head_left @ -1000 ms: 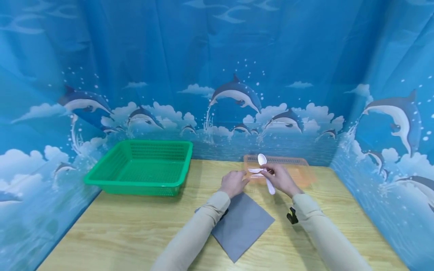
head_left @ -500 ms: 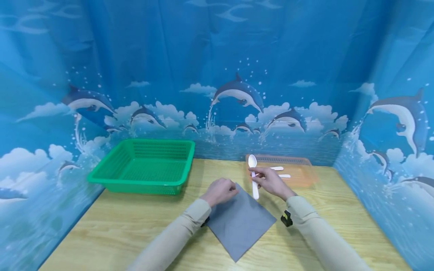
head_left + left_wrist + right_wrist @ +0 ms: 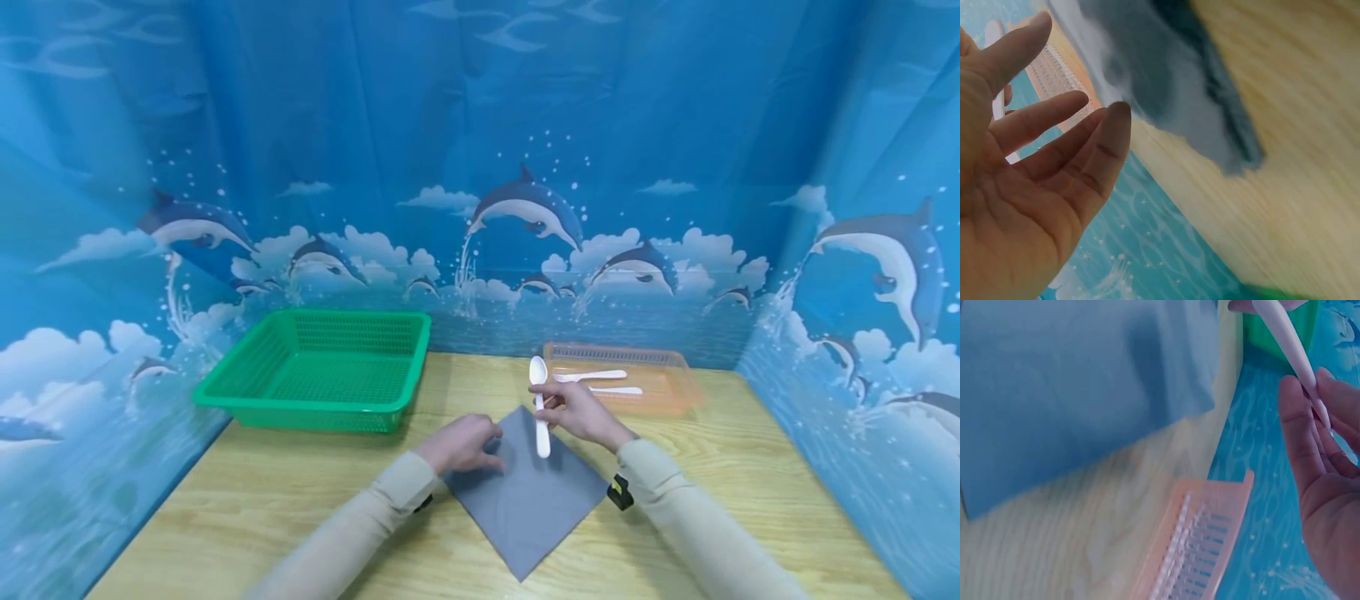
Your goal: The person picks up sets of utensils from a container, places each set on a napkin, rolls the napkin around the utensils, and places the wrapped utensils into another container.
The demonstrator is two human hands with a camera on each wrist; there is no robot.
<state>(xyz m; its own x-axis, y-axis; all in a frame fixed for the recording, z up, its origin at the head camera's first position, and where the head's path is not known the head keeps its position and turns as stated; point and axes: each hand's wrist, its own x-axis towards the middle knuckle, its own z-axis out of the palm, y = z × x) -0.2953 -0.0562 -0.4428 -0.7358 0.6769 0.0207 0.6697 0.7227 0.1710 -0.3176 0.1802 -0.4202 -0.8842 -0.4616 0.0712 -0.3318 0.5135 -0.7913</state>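
Observation:
My right hand (image 3: 579,412) pinches a white spoon (image 3: 542,425) by its handle, bowl end pointing away from me, above the far part of a grey cloth (image 3: 525,508). In the right wrist view the spoon's handle (image 3: 1291,344) runs between thumb and fingers. Over the cloth's left side is my left hand (image 3: 459,444), holding nothing. The left wrist view shows that palm (image 3: 1022,219) with its fingers loosely bent and apart. The cloth lies as a diamond on the wooden table.
An orange basket (image 3: 675,383) at the back right holds a white fork (image 3: 592,376) and another white utensil (image 3: 618,390). At the back left stands a larger green basket (image 3: 300,407). A blue dolphin-print curtain (image 3: 480,125) surrounds the table (image 3: 262,517).
My right hand has carried the spoon from over the orange basket left and nearer to me, above the cloth. My left hand has drawn back from the basket, left and toward me.

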